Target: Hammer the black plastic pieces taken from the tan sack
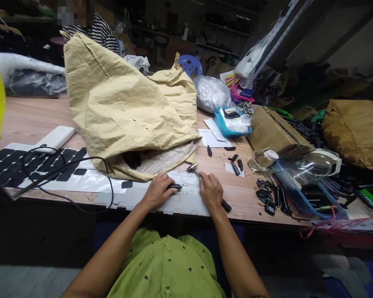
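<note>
My left hand [157, 191] is closed around a small black cylindrical part [174, 187] that lies against a clear plastic sheet [186, 203] at the table's front edge. In my right hand [211, 191] is a small hammer [193, 167], its metal head up and to the left and its dark handle end sticking out below the palm. The hammer head is apart from the black part. Just beyond my hands gapes the mouth of a large tan sack [133, 111], with dark contents partly hidden inside.
Several black parts [235, 167] lie right of the sack by white paper [216, 138]. Farther right are a blue basket [233, 124], a cardboard box [276, 132], keys [264, 190] and a clear jug [317, 165]. A looped black cable [112, 186] hangs at left. A person in stripes [104, 35] sits opposite.
</note>
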A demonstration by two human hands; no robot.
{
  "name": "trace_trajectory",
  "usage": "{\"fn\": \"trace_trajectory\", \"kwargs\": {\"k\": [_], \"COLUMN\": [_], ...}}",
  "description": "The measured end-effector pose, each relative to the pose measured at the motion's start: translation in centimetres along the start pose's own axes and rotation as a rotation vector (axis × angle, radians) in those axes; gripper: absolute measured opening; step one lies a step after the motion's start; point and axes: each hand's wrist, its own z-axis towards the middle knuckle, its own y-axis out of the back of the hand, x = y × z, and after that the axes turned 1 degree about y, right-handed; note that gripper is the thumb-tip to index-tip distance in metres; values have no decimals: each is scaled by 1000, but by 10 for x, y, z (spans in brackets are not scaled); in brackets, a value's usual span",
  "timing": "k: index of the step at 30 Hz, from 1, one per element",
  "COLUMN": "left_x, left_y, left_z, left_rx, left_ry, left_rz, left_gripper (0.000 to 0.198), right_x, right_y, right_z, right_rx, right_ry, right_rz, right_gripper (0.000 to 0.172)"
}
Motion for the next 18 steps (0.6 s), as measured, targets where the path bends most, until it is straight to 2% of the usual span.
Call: {"fn": "trace_trajectory", "kwargs": {"k": [3, 6, 10, 12, 14, 18], "left_x": [-3, -11, -21, -18, -7, 27], "left_y": [4, 3, -18, -35, -53, -84], "left_z": [-3, -20, -64, -85, -101, -112], "left_rx": [-29, -50, -5, 49, 146, 434], "left_ry": [-49, -165, -520, -611, -524, -59], "left_rz": [-27, 4, 59, 12, -30, 17], "left_gripper": [21, 29, 27, 26, 27, 32], "right_x": [3, 4, 4, 4, 5, 5], "right_y": [-1, 0, -1, -1, -2, -3], "right_z": [-2, -3, -2, -3, -3, -3], "right_rx": [-12, -17, -22, -28, -39, -50], "right_ry": [2, 11, 13, 8, 8, 12], "right_rz": [-12, -20, -26, -25, -25, -26], "right_gripper": [28, 27, 26, 26, 25, 25]}}
